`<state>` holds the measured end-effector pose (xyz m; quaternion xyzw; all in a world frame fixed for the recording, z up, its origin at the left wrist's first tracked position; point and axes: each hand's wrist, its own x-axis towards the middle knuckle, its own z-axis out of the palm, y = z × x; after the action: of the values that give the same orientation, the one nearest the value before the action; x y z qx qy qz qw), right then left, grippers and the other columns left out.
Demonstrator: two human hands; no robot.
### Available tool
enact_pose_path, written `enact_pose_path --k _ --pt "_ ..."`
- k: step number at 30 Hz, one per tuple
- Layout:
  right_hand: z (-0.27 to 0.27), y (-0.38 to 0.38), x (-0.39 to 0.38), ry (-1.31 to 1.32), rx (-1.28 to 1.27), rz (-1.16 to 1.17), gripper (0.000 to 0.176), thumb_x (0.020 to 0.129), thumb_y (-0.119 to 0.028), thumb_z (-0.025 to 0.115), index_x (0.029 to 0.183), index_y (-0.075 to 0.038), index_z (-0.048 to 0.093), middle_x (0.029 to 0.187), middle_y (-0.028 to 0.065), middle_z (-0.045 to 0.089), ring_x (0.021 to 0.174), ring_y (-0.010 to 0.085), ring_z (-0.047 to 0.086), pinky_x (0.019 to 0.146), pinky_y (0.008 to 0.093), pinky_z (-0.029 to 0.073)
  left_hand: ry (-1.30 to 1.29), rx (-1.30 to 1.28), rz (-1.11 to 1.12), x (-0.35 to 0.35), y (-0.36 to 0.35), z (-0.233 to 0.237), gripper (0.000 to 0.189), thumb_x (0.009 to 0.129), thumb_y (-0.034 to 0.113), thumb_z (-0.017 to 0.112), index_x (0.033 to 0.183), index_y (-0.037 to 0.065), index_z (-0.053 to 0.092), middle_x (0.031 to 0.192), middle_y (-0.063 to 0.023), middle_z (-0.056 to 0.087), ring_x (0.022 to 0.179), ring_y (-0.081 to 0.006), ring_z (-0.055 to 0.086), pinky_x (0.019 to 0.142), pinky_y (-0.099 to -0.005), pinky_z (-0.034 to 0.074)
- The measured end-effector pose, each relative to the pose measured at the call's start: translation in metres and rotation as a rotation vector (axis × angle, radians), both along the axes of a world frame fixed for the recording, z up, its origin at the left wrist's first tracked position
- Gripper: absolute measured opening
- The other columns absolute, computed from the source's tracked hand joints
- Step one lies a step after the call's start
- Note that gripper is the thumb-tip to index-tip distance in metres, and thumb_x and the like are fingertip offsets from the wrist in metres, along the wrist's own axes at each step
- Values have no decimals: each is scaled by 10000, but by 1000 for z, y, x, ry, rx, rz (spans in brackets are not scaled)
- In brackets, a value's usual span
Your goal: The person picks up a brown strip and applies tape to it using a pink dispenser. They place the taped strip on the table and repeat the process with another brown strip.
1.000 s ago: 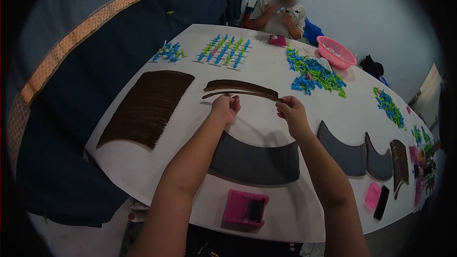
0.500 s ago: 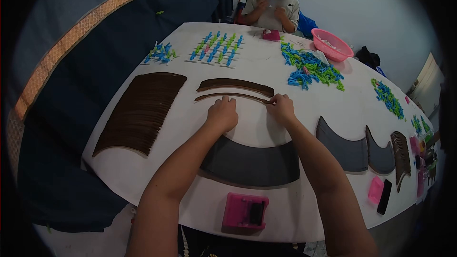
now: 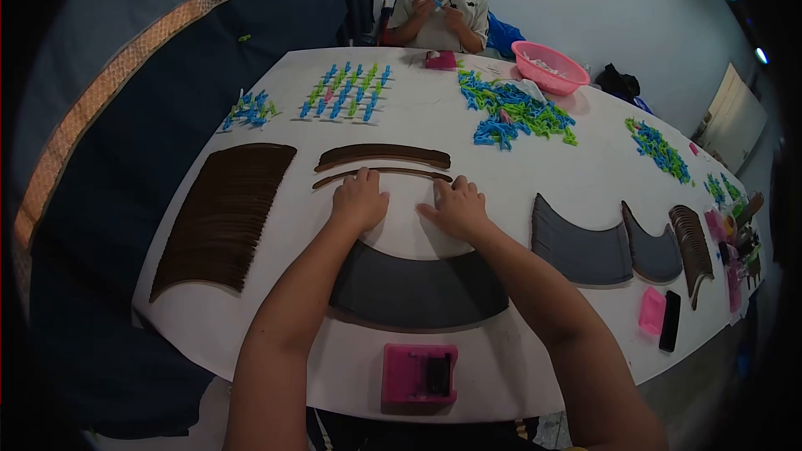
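A thin curved brown strip [image 3: 409, 172] lies on the white table just below a small stack of similar brown strips [image 3: 384, 153]. My left hand [image 3: 359, 202] has its fingertips at the thin strip's lower edge, left of its middle, with the thumb apart. Close to the strip's right end, my right hand [image 3: 458, 209] is open over the table, fingers spread and nothing in them. Nearer to me, beneath my forearms, rests a wide curved dark grey set of strips [image 3: 418, 288]. A long row of brown strips [image 3: 221, 221] spreads out at left.
A pink tray with a black block [image 3: 401, 376] sits at the front edge. Grey curved pieces [image 3: 581, 242] lie at right. Blue and green clips [image 3: 518, 113] are heaped farther back, near a pink basin [image 3: 551, 68]. Across the table a person [image 3: 439, 17] holds something small.
My right hand has let go of the strip's right end and drawn back with its fingers spread. My left hand's thumb now stands apart. The whole view has shifted somewhat.
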<state>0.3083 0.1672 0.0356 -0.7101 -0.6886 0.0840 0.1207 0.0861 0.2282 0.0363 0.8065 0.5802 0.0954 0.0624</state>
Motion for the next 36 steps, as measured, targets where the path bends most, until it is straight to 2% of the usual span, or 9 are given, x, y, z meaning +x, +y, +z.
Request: enact_pose_path --k 6,21,36 --pt "7 8 -3 33 13 -36 721 930 -609 706 1439 -106 622 1351 216 587 1268 402 560 1053 566 436 0 24 5 3 13 -1 553 1010 374 644 1421 15 552 1503 -173 543 1305 -410 595 1085 -530 527" --pt "7 17 -4 33 -9 -90 773 896 -638 719 1475 -138 605 1379 222 606 1290 407 582 1036 580 463 9 -24 -24 4 23 3 578 1020 377 642 1453 16 519 1564 -168 504 1343 -400 577 1110 -519 514" --pt "12 22 -4 8 -73 -98 786 879 -662 722 1479 -169 604 1394 215 610 1282 403 612 1023 552 498 -8 34 4 4 24 -4 612 1013 403 653 1461 7 521 1510 -178 535 1315 -399 596 1100 -514 523"
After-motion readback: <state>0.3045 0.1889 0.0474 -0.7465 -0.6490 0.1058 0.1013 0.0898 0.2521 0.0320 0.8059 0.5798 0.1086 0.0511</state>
